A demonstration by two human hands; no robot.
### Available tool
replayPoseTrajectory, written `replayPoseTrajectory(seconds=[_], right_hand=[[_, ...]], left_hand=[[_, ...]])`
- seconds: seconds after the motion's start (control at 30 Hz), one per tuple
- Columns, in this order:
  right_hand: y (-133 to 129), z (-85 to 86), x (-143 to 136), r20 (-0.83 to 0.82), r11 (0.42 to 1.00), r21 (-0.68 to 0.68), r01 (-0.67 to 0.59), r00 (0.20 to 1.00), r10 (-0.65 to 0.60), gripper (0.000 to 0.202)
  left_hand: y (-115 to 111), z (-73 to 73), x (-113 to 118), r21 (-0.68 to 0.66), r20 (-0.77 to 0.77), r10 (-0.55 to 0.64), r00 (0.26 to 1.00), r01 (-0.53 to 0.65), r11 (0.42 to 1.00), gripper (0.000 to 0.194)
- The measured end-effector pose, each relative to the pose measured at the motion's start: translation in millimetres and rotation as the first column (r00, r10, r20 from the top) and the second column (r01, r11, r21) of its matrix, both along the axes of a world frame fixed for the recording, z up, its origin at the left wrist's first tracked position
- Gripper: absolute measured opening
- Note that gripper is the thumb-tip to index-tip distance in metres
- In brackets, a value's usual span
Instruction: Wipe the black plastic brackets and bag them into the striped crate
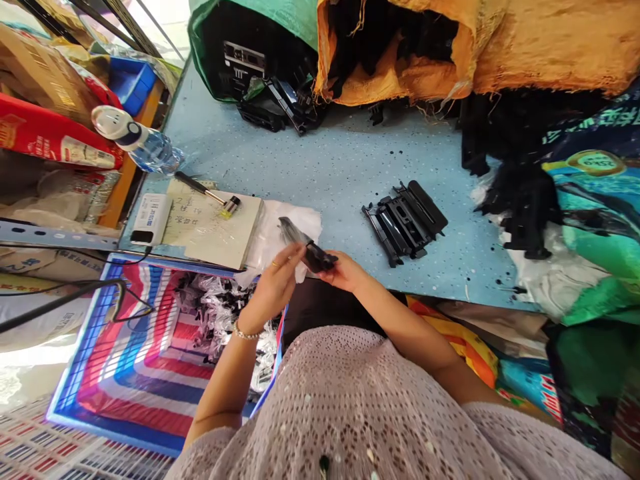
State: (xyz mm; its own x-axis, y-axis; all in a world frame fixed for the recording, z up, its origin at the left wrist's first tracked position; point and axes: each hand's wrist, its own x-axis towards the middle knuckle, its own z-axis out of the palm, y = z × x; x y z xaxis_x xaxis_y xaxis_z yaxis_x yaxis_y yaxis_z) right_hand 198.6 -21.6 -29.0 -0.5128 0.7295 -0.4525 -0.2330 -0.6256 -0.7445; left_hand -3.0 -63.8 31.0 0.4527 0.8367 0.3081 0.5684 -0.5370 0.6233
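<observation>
Head view: left hand (274, 283) and right hand (344, 271) grip one part (316, 257), likely for steadiness; a pile (411, 217) lies right, seemingly handy.

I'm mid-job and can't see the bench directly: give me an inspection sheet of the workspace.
Surface: pale-blue speckled tabletop, dark bits scattered on it.
Job's things: held black plastic part, apparently partly in clear film; group of long black plastic pieces lying to its right; thin whitish plastic sheeting.
Clutter: small black-handled hammer on beige handwritten card; white box-like device; clear plastic bottle.
Hands: right hand grips the part; left hand at its other end, grip unclear.
Cables: thick black cable reaching over the blue plastic basket.
Surroundings: green woven sack and orange woven sack, both containing black pieces.
</observation>
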Motion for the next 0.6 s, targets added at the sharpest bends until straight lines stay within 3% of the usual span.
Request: replayPoseTrajectory(seconds=[0.1,0.17,0.23,0.3,0.37,0.4,0.43,0.5,0.53,0.57,0.6], right_hand=[[-4.7,13.9,-5.0,0.299,0.951,0.299,0.073,0.940,-0.166,0.009],[-12.8,24.0,-3.7,0.328,0.931,0.365,0.002,0.936,-0.130,0.012],[-22.1,34.8,2.8,0.267,0.924,0.357,-0.137,0.963,0.039,0.019],[-28.8,47.0,18.2,0.178,0.901,0.348,-0.259,0.962,0.207,0.030],[-29.6,59.2,44.3,0.292,0.855,0.438,-0.278,0.943,0.158,0.037],[-27.7,64.3,60.3,0.437,0.822,0.503,-0.268,0.899,0.026,0.037],[-24.5,68.0,77.0,0.597,0.781,0.563,-0.272,0.787,-0.157,0.036],[-16.5,70.3,107.0,0.812,0.731,0.576,-0.366,0.357,-0.461,0.034],[-13.0,68.9,118.4,0.843,0.736,0.525,-0.428,0.138,-0.520,0.036],[-10.5,66.4,126.6,0.847,0.749,0.454,-0.483,-0.028,-0.531,0.039],[-9.3,63.3,131.7,0.842,0.755,0.386,-0.530,-0.131,-0.523,0.043]], left_hand=[[-12.5,-7.3,20.4,-0.069,-0.011,-0.122,0.993,0.120,0.990,0.069],[-16.2,-5.1,26.7,-0.068,-0.026,-0.098,0.995,0.096,0.993,0.066],[-23.4,13.3,20.0,-0.046,-0.027,-0.021,0.999,0.020,0.999,0.060],[-37.9,45.2,-3.5,-0.075,-0.030,0.031,0.999,-0.034,0.997,0.053],[-55.8,73.2,-40.7,-0.202,-0.076,0.013,0.997,-0.028,0.979,0.050],[-63.4,78.9,-61.3,-0.300,-0.130,-0.048,0.990,0.006,0.954,0.050],[-68.7,76.3,-81.2,-0.399,-0.195,-0.077,0.978,-0.008,0.917,0.050],[-71.0,45.7,-113.3,-0.495,-0.306,-0.041,0.951,-0.123,0.860,0.044],[-68.5,20.8,-124.0,-0.504,-0.363,0.025,0.931,-0.219,0.835,0.037],[-64.3,-7.0,-130.8,-0.479,-0.397,0.129,0.909,-0.324,0.816,0.025],[-59.4,-34.3,-134.3,-0.454,-0.405,0.183,0.896,-0.371,0.810,0.018]])
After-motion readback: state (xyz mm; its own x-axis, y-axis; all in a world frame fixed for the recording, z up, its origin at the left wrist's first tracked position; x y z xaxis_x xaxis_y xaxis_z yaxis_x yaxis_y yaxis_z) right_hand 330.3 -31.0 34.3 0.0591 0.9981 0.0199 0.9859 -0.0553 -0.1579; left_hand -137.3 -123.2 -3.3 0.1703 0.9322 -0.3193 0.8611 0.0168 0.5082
